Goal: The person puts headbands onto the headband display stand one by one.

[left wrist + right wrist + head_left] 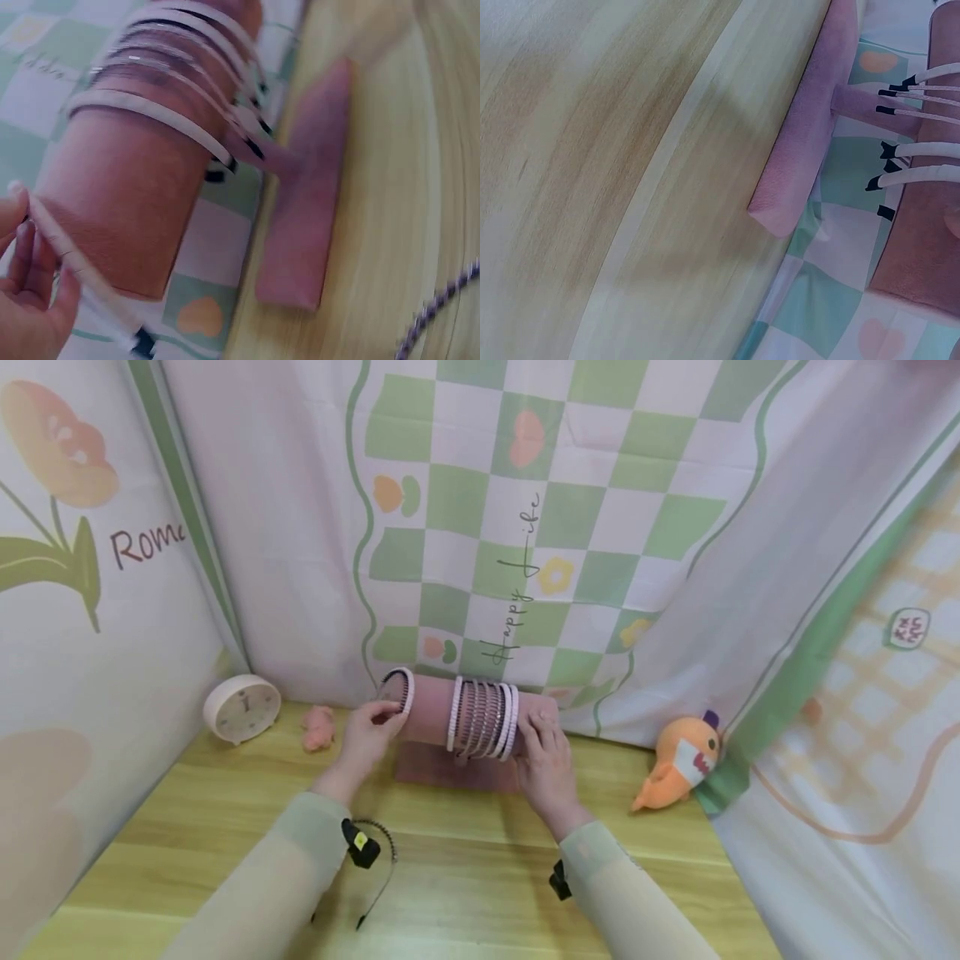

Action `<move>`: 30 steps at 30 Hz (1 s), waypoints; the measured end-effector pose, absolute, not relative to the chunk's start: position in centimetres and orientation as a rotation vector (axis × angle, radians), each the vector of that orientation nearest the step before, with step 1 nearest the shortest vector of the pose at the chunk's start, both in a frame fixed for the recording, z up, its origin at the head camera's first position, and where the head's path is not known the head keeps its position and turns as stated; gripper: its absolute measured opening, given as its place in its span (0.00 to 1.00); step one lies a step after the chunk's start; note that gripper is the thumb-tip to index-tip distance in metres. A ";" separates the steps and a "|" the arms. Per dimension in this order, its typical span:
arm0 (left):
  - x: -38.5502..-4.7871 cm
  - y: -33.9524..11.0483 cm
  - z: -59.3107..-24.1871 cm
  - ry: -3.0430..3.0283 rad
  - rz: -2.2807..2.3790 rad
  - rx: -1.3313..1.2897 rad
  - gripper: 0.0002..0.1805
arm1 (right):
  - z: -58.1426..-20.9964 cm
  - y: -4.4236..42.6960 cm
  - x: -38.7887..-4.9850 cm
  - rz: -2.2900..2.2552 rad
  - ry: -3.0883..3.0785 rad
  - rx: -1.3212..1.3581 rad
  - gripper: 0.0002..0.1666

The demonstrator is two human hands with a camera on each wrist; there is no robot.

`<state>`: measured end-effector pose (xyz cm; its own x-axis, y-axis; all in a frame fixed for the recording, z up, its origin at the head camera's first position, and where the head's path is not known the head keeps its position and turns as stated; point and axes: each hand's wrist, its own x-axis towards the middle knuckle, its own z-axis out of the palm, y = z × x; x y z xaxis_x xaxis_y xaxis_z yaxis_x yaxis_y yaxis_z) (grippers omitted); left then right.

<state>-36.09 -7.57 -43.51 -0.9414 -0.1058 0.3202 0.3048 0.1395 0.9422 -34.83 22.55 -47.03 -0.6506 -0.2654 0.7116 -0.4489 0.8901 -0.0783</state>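
A pink velvet headband stand [431, 714] has a horizontal roll on a flat base [427, 768]. Several headbands [487, 718], white ones and thin beaded or metallic ones, sit around the roll's middle and right part. My left hand [363, 743] pinches a white headband [82, 274] between thumb and fingers at the roll's left end. A dark-tipped end of that headband points down in the left wrist view. My right hand [550, 760] rests its fingers on the roll's right end; only a bit of it shows in the right wrist view.
A dark, thin beaded headband [392, 843] lies on the wooden table [465, 877] beside my left wrist. Behind stand a round white clock [243, 708] and a small pink figure [318, 727]. An orange plush toy [678, 760] sits at right, before the printed curtain [517, 510].
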 end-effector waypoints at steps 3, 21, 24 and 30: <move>-36.2 -7.5 -43.8 -2.168 -1.626 -0.313 0.08 | -47.0 22.5 -34.8 0.324 -2.311 0.515 0.40; -36.2 -8.8 -41.6 -2.532 -0.312 -0.678 0.42 | -46.7 22.6 -34.5 0.327 -2.379 0.490 0.40; -36.2 -9.0 -41.1 -2.548 -0.208 -0.729 0.42 | -46.7 22.6 -34.5 0.319 -2.380 0.493 0.40; -36.7 -9.8 -40.8 -2.525 -0.059 -0.811 0.41 | -46.7 22.6 -34.6 0.304 -2.349 0.510 0.41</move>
<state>-36.69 -9.77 -40.81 -0.7066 0.5375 0.4602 0.5585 0.8230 -0.1037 -34.64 22.60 -46.67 -0.6751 -0.2753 0.6844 -0.4405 0.8946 -0.0747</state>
